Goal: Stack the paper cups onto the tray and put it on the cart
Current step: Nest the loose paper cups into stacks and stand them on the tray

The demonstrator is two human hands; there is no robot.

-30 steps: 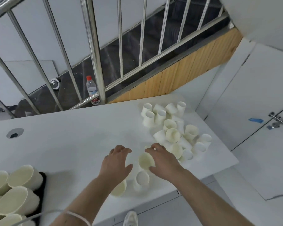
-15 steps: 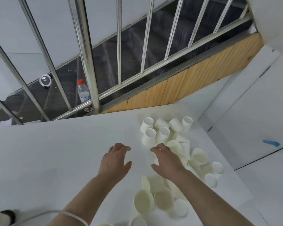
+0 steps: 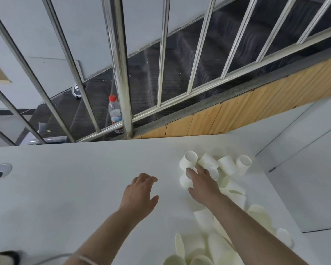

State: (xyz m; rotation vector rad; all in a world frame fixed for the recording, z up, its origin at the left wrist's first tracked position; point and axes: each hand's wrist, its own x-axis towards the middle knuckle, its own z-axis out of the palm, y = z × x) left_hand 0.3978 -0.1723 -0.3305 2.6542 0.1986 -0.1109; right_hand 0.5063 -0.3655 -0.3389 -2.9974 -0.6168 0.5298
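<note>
grommet hole (image 3: 0,170): round metal-rimmed hole in the bench, 9 o'clock edge of view
tray (image 3: 10,255): only a dark corner visible at 8 o'clock, a pale cup edge beside it; the rest is out of frame
bench (image 3: 65,188): white top, fills the lower half
railing (image 3: 120,64): steel bars from 10 to 2 o'clock, dark stairs behind
bottle (image 3: 115,111): clear, red cap, upright behind the thick post at 12 o'clock
left hand (image 3: 139,194): centre of view, palm down over bare bench, fingers loosely spread, holding nothing; cannot tell if it touches the surface
right hand (image 3: 203,185): just right of the left hand, reaching toward 1 o'clock, fingers curled round a white cup at the near edge of the pile
paper cups (image 3: 227,165): loose pile on the bench from 2 o'clock down to 5 o'clock, some upright, some on their sides, mouths facing various ways; well apart from the tray
wood panel (image 3: 237,111): slanted strip under the railing, 2 o'clock
</note>
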